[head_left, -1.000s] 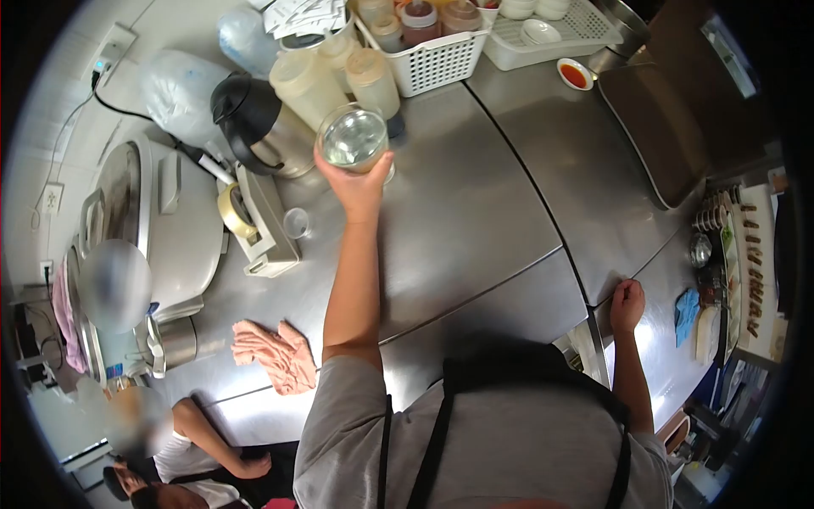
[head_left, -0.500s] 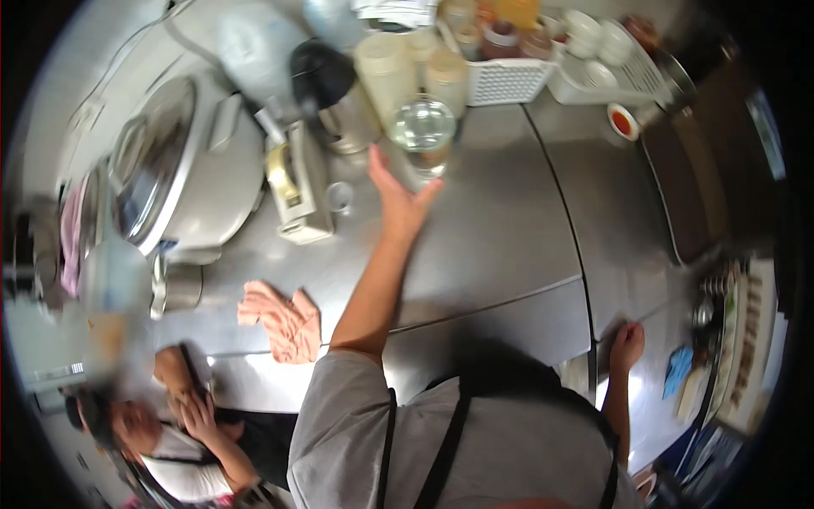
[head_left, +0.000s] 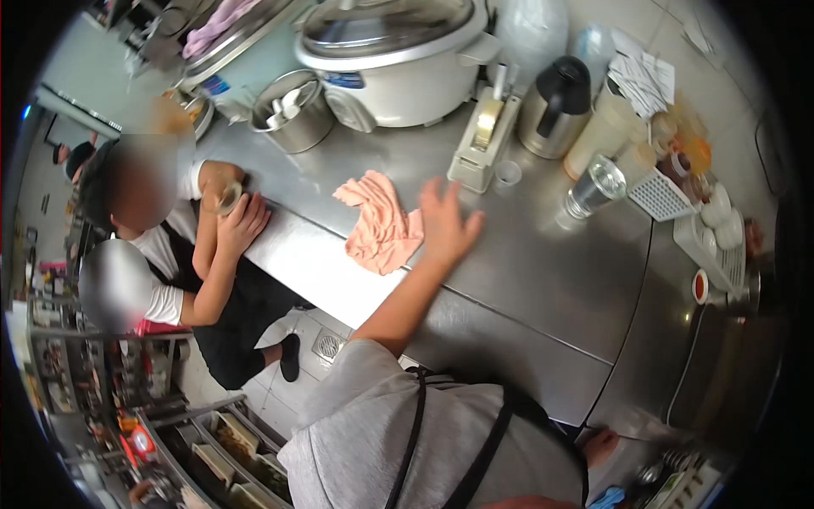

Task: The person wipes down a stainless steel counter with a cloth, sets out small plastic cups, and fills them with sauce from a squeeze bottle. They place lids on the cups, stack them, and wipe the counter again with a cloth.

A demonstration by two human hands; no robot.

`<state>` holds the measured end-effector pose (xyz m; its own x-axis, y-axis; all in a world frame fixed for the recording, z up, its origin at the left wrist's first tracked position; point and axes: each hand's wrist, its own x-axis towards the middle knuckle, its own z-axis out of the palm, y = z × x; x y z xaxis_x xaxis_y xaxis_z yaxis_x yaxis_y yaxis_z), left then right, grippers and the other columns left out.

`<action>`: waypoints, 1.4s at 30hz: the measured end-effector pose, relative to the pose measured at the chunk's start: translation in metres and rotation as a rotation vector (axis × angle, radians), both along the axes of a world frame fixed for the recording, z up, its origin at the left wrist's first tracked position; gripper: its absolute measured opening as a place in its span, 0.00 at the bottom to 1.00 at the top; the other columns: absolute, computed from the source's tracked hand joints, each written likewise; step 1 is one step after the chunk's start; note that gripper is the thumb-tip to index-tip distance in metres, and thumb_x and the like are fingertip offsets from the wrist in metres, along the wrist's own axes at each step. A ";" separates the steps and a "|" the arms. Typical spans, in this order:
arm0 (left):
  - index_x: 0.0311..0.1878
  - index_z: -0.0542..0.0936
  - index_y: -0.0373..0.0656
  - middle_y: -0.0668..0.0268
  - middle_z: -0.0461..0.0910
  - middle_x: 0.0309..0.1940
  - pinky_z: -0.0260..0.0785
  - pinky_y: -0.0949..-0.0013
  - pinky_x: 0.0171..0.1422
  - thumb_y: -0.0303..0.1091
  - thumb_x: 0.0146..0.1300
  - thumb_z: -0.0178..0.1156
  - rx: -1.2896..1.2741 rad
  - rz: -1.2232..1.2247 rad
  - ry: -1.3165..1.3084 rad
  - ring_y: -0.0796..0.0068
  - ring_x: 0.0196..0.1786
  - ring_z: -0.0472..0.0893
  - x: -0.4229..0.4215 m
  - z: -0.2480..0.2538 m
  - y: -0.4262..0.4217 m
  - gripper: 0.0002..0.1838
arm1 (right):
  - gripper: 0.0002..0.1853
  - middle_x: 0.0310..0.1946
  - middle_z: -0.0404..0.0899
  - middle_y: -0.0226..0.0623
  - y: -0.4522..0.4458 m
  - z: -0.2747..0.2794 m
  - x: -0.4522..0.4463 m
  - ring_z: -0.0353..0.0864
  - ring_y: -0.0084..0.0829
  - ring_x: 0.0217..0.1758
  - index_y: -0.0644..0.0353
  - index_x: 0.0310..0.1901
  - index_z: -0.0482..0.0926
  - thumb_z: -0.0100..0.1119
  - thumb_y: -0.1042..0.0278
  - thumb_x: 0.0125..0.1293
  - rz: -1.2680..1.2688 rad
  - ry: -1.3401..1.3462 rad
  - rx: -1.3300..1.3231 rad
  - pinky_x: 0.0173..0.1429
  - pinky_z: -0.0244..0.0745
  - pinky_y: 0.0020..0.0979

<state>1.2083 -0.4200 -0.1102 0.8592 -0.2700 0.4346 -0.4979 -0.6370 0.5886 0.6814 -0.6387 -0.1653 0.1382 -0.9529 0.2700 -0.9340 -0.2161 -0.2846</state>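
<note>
My left hand (head_left: 447,227) is over the steel counter with its fingers spread and nothing in them. Just left of it, close to the wrist, lies a crumpled pink cloth (head_left: 379,225). Beyond the fingertips stand a tape dispenser (head_left: 475,153) and a tiny clear cup (head_left: 508,174). Farther right is a glass of clear liquid (head_left: 596,187), apart from my hand. My right hand (head_left: 600,447) shows low on the right by the counter's edge, small and partly hidden, its fingers curled in with no object visible.
A large rice cooker (head_left: 390,59), a steel pot with utensils (head_left: 292,110) and a thermos jug (head_left: 555,106) line the back. At right are a white basket of jars (head_left: 661,199) and a rack of bowls (head_left: 712,246). A co-worker (head_left: 225,254) leans on the counter at left.
My left hand has moved away from the glass, leftward to beside the pink cloth. The glass stays on the counter. The view has swung left, bringing more of the co-worker and the floor into sight.
</note>
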 end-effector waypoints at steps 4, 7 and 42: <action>0.62 0.60 0.45 0.47 0.52 0.63 0.40 0.44 0.66 0.46 0.52 0.55 0.446 0.289 0.152 0.41 0.66 0.47 0.024 0.006 0.078 0.34 | 0.10 0.30 0.74 0.43 0.004 0.005 0.009 0.73 0.44 0.34 0.62 0.33 0.73 0.47 0.63 0.59 -0.003 -0.001 -0.016 0.39 0.67 0.39; 0.62 0.60 0.48 0.52 0.54 0.64 0.38 0.43 0.66 0.48 0.54 0.52 0.360 0.236 0.154 0.43 0.66 0.48 0.040 -0.023 0.105 0.32 | 0.10 0.30 0.74 0.43 0.001 0.002 0.007 0.73 0.44 0.34 0.61 0.33 0.72 0.47 0.64 0.60 0.026 -0.022 -0.026 0.38 0.67 0.39; 0.66 0.51 0.47 0.49 0.53 0.63 0.55 0.49 0.59 0.69 0.51 0.44 0.594 0.730 0.118 0.47 0.63 0.57 -0.067 -0.058 0.222 0.46 | 0.04 0.27 0.72 0.38 0.196 0.015 -0.190 0.71 0.42 0.34 0.55 0.26 0.74 0.57 0.69 0.46 -0.108 -0.297 -0.105 0.39 0.66 0.39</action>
<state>1.1411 -0.1985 -0.1684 0.9327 0.2021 0.2986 0.1837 -0.9790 0.0888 0.4916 -0.4423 -0.1506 -0.0619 -0.9224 0.3812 -0.8329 -0.1628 -0.5290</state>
